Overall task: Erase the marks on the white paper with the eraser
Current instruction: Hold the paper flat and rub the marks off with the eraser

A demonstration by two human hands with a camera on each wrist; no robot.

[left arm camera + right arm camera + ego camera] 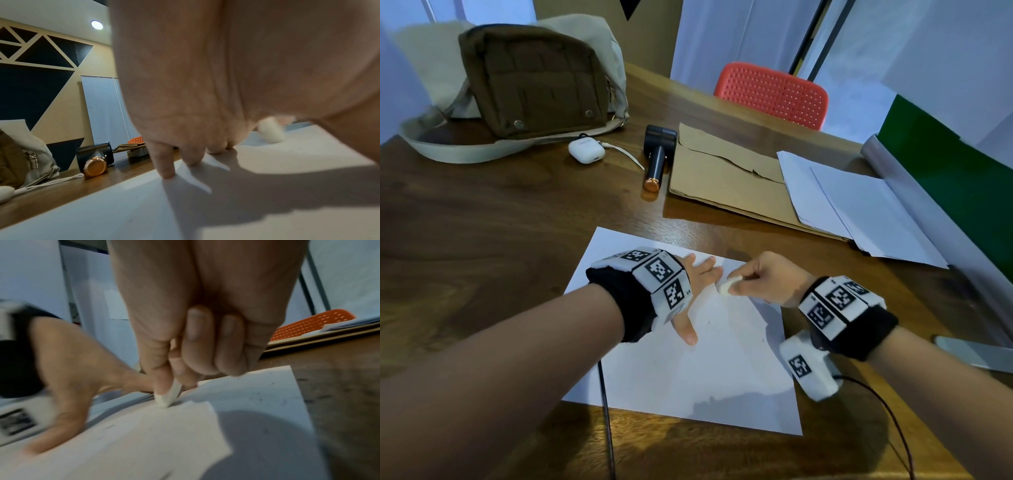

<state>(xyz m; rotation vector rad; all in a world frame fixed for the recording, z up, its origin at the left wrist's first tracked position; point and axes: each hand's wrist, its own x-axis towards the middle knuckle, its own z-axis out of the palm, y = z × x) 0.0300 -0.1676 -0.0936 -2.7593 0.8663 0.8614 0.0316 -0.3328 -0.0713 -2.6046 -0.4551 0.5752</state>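
A white sheet of paper (702, 370) lies on the wooden table in front of me, with a few small dark marks near its middle and right side. My left hand (697, 291) presses flat on the sheet's upper part, fingers spread straight. Just right of those fingers, my right hand (753, 277) pinches a small white eraser (726, 284) between thumb and fingers. In the right wrist view the eraser (167, 396) touches the paper (164, 443) with its lower tip. The left wrist view shows the fingertips (167, 172) on the paper and the eraser (270, 131) blurred beyond the palm.
Behind the sheet lie a torn brown cardboard piece (722, 178), loose white sheets (859, 205), a black and copper cylinder device (657, 157), a white earbud case (586, 150) and a brown and beige bag (530, 82). A red chair (774, 92) stands beyond the table.
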